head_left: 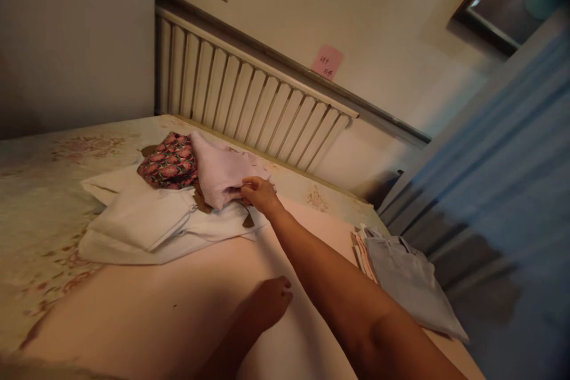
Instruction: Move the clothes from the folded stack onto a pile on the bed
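Observation:
My right hand (260, 193) reaches forward to a pile of clothes, its thumb and fingers closed on the edge of a lilac garment (222, 169). Beside that garment lies a bunched dark cloth with a red floral print (170, 161). White fabric (142, 217) is spread loosely in front of and under both, with bits of brown cloth showing between. Nearer to me, my left hand (272, 303) hovers over the pale pink sheet (178, 309). Its fingers are loosely curled with a small gap at the thumb, and it holds nothing I can see.
A stack of folded clothes (405, 276), grey on top, lies at the right of the bed by a blue curtain (512, 190). A floral bedcover (31, 202) shows at the left. Behind the bed runs a white radiator (249, 95) along the wall.

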Demonstrator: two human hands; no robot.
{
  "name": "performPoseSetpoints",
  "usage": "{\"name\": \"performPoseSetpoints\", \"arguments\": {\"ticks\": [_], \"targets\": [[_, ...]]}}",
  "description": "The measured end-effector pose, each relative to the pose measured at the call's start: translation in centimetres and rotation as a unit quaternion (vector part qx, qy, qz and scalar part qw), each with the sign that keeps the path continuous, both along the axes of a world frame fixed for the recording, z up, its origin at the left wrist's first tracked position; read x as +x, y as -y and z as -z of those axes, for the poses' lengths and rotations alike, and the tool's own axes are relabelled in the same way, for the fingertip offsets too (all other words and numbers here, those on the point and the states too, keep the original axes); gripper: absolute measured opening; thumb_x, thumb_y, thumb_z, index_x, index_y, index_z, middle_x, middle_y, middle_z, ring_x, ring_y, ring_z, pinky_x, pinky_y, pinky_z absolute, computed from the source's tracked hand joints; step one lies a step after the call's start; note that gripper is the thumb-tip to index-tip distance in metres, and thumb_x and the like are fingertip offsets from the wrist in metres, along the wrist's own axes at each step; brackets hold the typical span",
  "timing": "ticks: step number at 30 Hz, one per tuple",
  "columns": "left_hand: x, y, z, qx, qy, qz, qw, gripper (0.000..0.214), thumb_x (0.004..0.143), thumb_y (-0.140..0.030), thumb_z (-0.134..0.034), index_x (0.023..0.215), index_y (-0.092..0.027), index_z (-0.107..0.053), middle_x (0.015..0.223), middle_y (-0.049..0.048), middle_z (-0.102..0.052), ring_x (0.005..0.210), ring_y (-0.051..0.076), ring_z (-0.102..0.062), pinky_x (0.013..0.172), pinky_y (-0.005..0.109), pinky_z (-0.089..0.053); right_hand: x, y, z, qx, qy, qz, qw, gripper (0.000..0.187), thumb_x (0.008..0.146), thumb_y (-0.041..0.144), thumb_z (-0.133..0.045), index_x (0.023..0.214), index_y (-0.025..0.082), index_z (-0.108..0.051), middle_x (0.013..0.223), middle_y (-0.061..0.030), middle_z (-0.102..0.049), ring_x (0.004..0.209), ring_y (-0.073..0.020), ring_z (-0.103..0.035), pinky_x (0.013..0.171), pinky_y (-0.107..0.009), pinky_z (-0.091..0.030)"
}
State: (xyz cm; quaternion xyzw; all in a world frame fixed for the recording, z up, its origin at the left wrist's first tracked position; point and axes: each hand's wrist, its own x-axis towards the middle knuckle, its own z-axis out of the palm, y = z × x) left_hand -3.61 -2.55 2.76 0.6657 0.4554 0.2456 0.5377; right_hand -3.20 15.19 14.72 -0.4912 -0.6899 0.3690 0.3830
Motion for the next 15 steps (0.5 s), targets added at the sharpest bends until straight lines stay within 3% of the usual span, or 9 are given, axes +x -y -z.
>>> {"name": "performPoseSetpoints", "arguments": {"ticks": [3,7,15], "targets": [[0.2,-0.2,0.0,0.010,-0.009,-0.006,1.000,0.039,0.082,-0.033,-0.047,0.114,-0.020,-0.065,0.104,0.0089,-0.070,0.083,0.021,-0.065,0.069,0.027,-0.046,1.0,1.7,0.7,-0.009,0.000,0.000,1.000,0.024,0.077,0.025,-0.063,0.101,0.018,-0.066,0.074,0.0019,-0.066,0.069,-0.0139,-0.063,0.068,-0.030,-0.054],[0.5,-0.4,-0.3,0.005,-0.025,-0.005,1.000,0.034,0.082,-0.030,-0.046,0.108,-0.018,-0.065,0.098,0.0085,-0.070,0.074,0.018,-0.064,0.064,0.025,-0.044,4.5,5.2,3.3,-0.013,0.013,0.015,1.000,0.019,0.079,0.028,-0.059,0.095,0.020,-0.066,0.074,0.0015,-0.067,0.069,-0.0140,-0.065,0.064,-0.027,-0.053],[1.5,-1.0,0.6,-0.018,-0.023,-0.013,0.999,0.034,0.081,-0.028,-0.047,0.110,-0.015,-0.060,0.083,0.0051,-0.066,0.063,0.014,-0.062,0.057,0.023,-0.044,17.7,14.4,9.9,0.021,0.118,0.155,0.981,0.014,0.075,0.028,-0.054,0.078,0.022,-0.065,0.077,-0.0001,-0.067,0.074,-0.0179,-0.061,0.072,-0.031,-0.049]]}}
